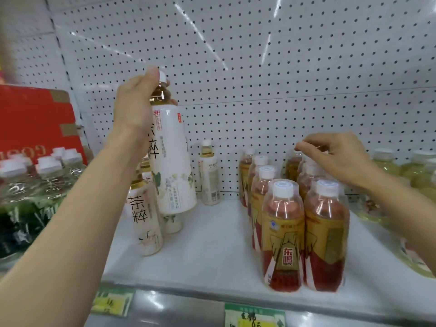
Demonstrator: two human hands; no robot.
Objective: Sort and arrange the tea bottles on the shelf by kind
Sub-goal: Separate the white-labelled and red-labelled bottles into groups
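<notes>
Our left hand [138, 107] grips a white-labelled tea bottle [171, 156] by its neck, fingers curled round just under the white cap, and holds it in the air, clear of the shelf [207, 251] and tilted a little. Our right hand [339, 156] hovers over the back of the red-and-gold bottles [283, 234], thumb and forefinger pinched together just above a cap; we cannot tell whether they have hold of the clear wrap around that pack or of nothing.

Just below the left hand and its lifted bottle stands a short row of the same white-labelled kind [145, 223], upright on the shelf, the nearest one showing black characters on its label. Between our two hands, back against the pegboard wall [259, 67], one small white-labelled bottle [208, 175] stands alone, upright and apart from the others.

Under the right hand the red-and-gold bottles stand in two rows running from the shelf's front edge to the back, all with white caps and touching one another inside shiny plastic film.

Beyond the right hand, at the far right, there are pale yellow-green bottles [401, 171], blurred. Beyond the left arm, at the far left, lies a film-wrapped pack of clear bottles with white caps [40, 175], and behind it a red cardboard box [35, 119]. Below our forearms, on the shelf's front rail, sit green-and-yellow price tags [254, 316], too blurred to read.
</notes>
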